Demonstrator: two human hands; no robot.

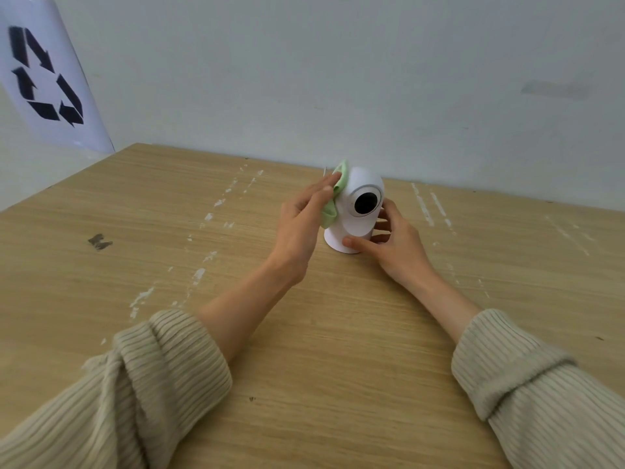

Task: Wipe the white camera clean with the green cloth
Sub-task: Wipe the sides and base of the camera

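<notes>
The desk (304,333) lies bare across the left, right and lower centre of the frame, open for passage. At centre, the white camera (355,211) stands near the wall (338,79), hemmed by the left hand (301,228) with the green cloth (333,204) and the right hand (395,245). A recycling sign (47,76) leans at upper left.

Camera (351,211): smooth white plastic, glossy black lens. Cloth (333,211): soft green fabric. Surface (304,333): matt wood grain, white scuffs. Sleeves (152,374): ribbed beige knit.
</notes>
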